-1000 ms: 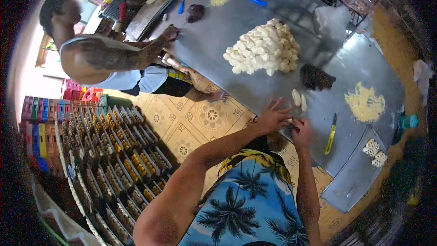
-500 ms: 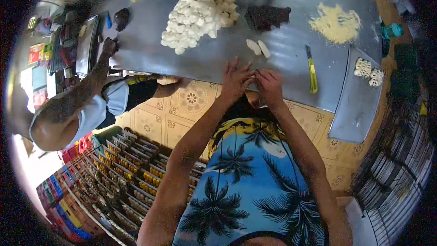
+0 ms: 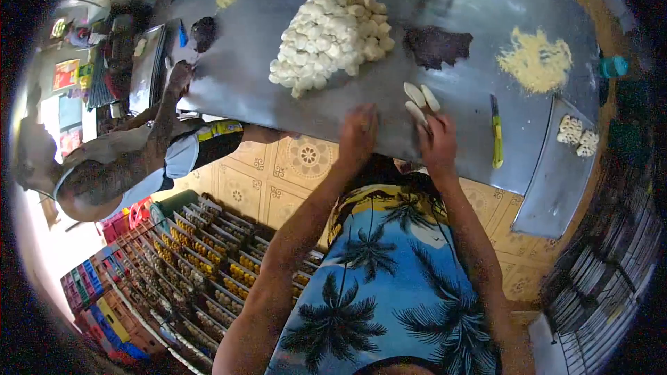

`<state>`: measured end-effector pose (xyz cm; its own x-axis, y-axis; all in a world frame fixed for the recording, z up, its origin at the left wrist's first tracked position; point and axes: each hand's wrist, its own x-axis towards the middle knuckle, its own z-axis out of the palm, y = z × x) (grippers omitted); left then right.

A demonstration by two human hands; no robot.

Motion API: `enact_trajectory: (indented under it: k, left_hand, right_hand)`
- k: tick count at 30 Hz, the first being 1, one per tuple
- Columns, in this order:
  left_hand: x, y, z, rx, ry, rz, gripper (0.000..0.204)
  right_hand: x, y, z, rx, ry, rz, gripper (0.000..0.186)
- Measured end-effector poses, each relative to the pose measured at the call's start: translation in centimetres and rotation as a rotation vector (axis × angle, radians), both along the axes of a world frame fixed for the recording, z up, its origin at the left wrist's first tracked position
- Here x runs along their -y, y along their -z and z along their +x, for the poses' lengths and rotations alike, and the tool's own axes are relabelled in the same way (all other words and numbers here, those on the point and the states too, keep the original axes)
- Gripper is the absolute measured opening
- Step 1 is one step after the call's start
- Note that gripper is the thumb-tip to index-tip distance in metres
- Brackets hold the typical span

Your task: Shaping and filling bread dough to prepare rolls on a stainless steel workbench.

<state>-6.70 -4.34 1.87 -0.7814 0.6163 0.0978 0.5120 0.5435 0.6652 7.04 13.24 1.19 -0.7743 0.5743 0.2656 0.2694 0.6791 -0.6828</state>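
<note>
My right hand [image 3: 438,144] is at the near edge of the metal table, its fingertips closed on the lower end of a long white dough piece [image 3: 416,112]. Just beyond lie two similar dough pieces, one an oval [image 3: 414,93] and the other a narrow strip [image 3: 430,98]. My left hand [image 3: 358,137], somewhat blurred, is over the table edge with its fingers stretched forward and nothing visible in them. A big heap of white dough balls [image 3: 332,40] sits farther off, left of a dark purple-brown paste mass [image 3: 438,47].
A yellow-handled knife [image 3: 497,135] lies to the right, near pale flour [image 3: 535,61]. At the right edge a metal tray [image 3: 554,191] holds two shaped dough pieces [image 3: 578,135]. On the left, a co-worker's arm [image 3: 167,101] reaches onto the table. A rack of filled trays [image 3: 208,257] stands lower left.
My hands, close together before, have moved apart. The right hand has shifted right with a third dough piece now beside the other two. The view has shifted slightly.
</note>
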Motion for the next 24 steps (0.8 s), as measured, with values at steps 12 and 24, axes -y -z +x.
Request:
enact_trajectory:
  k: [12, 24]
  left_hand:
    - [-0.6, -2.6, -9.3, 0.116, 0.091, 0.060, 0.019]
    - [-2.3, 3.4, -10.5, -0.320, 0.148, 0.082, 0.042]
  right_hand:
    - [-7.4, -0.9, -1.4, 0.041, 0.180, -0.194, 0.019]
    - [-13.0, 1.7, -8.7, 0.112, 0.080, 0.322, 0.026]
